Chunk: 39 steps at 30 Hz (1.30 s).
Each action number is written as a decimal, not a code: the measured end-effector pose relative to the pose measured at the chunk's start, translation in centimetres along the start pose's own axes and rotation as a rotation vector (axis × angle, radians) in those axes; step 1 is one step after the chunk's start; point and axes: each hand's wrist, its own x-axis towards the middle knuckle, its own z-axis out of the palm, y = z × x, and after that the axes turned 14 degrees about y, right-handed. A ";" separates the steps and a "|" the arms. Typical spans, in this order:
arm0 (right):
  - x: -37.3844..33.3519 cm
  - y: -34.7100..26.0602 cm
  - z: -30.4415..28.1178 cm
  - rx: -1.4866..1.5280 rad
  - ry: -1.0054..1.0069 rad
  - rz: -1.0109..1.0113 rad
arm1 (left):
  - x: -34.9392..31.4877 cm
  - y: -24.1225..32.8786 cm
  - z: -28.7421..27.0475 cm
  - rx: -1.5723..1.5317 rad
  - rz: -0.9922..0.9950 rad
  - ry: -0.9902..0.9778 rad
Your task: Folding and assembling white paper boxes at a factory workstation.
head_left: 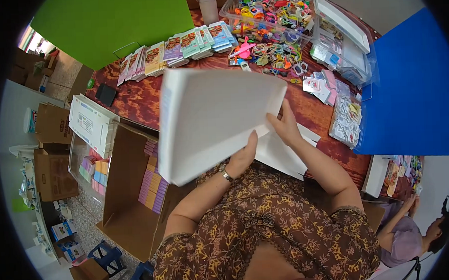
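Note:
A large flat white box (208, 120) is tilted up in front of me over the dark wooden table (137, 101). My left hand (244, 156) grips its lower edge, thumb on the near face; a watch is on that wrist. My right hand (284, 123) holds the box's right edge from behind. Under the box a white flat sheet or lid (285, 152) lies on the table. How far the fingers reach behind the box is hidden.
A row of small colourful packs (180, 48) lines the far table. A clear bin of bright toys (272, 18), clear bags (346, 117), an open cardboard carton with pastel packs (136, 189) at my left, and another person (414, 232) lower right.

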 end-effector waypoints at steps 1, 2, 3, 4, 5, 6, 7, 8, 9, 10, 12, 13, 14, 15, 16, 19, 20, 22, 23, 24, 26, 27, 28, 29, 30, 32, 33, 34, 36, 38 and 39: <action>-0.2 -1.2 -0.3 0.150 -0.125 0.074 | 0.2 0.2 -0.3 -0.057 -0.063 0.035; 0.4 -1.1 -0.5 0.152 -0.127 0.071 | 0.5 -0.2 -0.7 -0.057 -0.059 0.037; 1.3 -0.9 -0.7 0.168 -0.060 0.115 | 1.0 -1.0 -1.1 -0.040 -0.063 0.008; 2.2 -0.8 -1.1 0.183 0.015 0.159 | 1.3 -1.0 -1.1 -0.025 -0.068 -0.029; 3.1 -0.8 -1.5 0.184 0.021 0.155 | 1.4 -1.0 -1.0 -0.028 -0.063 -0.035; 3.9 -0.8 -1.9 0.066 -0.004 0.082 | 1.3 -0.9 -0.9 -0.011 -0.052 -0.035; 4.4 -0.9 -2.0 -0.051 -0.033 0.014 | 1.1 -0.6 -0.9 0.007 -0.045 -0.031; 4.5 -1.0 -1.7 -0.008 -0.002 0.045 | 1.0 -0.4 -0.9 0.007 -0.043 -0.033; 4.6 -0.9 -1.6 -0.007 0.001 0.044 | 0.9 -0.1 -0.8 0.018 -0.038 -0.048; 4.7 -0.8 -1.4 0.027 0.008 0.056 | 0.8 0.0 -0.9 0.029 -0.032 -0.060; 4.8 -0.6 -1.0 0.064 0.013 0.064 | 0.9 -1.6 -1.2 0.045 0.073 -0.073; 4.7 -0.6 -0.7 0.064 0.064 0.044 | 1.0 -2.3 -1.3 0.062 0.171 -0.086; 4.7 -0.4 -0.9 0.062 0.127 0.026 | 1.1 -0.4 -0.9 0.094 0.143 -0.100; 5.0 0.1 -1.3 0.062 0.137 0.026 | 1.0 1.6 -1.0 0.093 0.145 -0.110; 5.5 1.0 -2.0 0.167 0.124 0.121 | 1.0 5.3 -0.9 0.400 0.303 -0.152; 6.7 2.3 -1.1 0.307 0.136 0.301 | 1.0 0.7 0.6 -0.205 0.291 -0.044; 6.1 0.4 -1.1 0.117 0.141 0.210 | 1.1 2.3 0.3 0.144 0.436 -0.046; 6.1 0.4 -1.5 0.052 0.191 0.221 | 2.2 -1.0 -0.4 0.944 1.154 -0.053; 5.5 -1.8 -0.7 0.070 0.177 0.259 | 2.4 -4.0 -0.4 0.451 0.656 -0.072; 5.5 -2.5 -1.4 0.134 0.152 0.310 | 2.6 -4.3 0.3 0.391 0.515 -0.075; 5.3 -3.0 -2.2 0.204 0.140 0.345 | 3.1 -4.1 1.2 0.323 0.390 -0.087; 4.7 -3.1 -2.2 0.285 0.132 0.259 | 3.2 -3.8 1.6 0.197 0.303 -0.043; 4.5 -3.3 -2.5 0.362 0.121 0.162 | 3.8 -3.3 2.3 0.065 0.222 0.000; 4.6 -1.5 -3.3 0.249 0.053 0.046 | 4.5 -1.7 3.6 -0.070 0.096 0.000; 4.5 0.2 -3.9 0.132 -0.017 -0.064 | 5.2 0.1 4.7 -0.232 -0.094 -0.020; 1.2 -3.8 -1.9 0.281 0.019 0.059 | 7.0 1.1 5.6 -0.521 -0.275 -0.028; 0.6 -5.5 -1.7 0.428 0.066 0.204 | 7.6 2.7 6.5 -0.532 -0.261 -0.045; 2.3 -3.3 -2.6 0.452 0.163 0.072 | 7.8 5.4 7.4 -0.547 -0.273 -0.153; 5.5 -4.5 -5.1 0.453 0.256 0.172 | 9.9 7.4 7.5 -0.227 -0.142 -0.391; 10.4 -5.8 -7.9 0.542 0.406 -0.022 | 10.0 6.8 8.6 -0.304 -0.043 -0.334; 12.6 -7.8 -9.3 0.548 0.509 -0.057 | 9.9 6.1 8.7 -0.377 0.044 -0.272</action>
